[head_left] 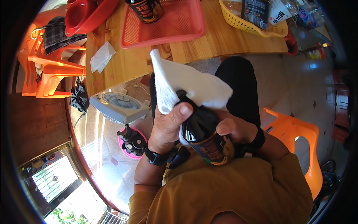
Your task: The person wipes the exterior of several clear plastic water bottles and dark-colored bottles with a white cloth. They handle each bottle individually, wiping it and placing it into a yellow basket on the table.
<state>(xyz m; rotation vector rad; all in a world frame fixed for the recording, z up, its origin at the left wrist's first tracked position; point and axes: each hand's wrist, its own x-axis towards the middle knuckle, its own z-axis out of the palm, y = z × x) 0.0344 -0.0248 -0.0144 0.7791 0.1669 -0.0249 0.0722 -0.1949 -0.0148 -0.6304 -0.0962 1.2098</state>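
Observation:
A dark bottle (200, 120) with a printed label is tilted in front of my chest, its cap end pointing up and left. My left hand (165, 128) grips it near the neck, thumb across the dark surface. Around its far side lies a white cloth (193, 81), bunched by my left fingers and spreading towards the table. On the bottle's right side rests the thumb of my right hand (237, 127); those fingers are hidden behind the bottle and cloth. Each wrist wears a black strap.
The wooden table (212, 42) carries a red plastic basket (165, 42) with a similar dark container (145, 9), a folded white cloth (103, 56) and a yellow basket (251, 28) of packages. Below left stand a box fan (120, 105) and a pink basin (137, 157). Orange chairs (310, 140) flank me.

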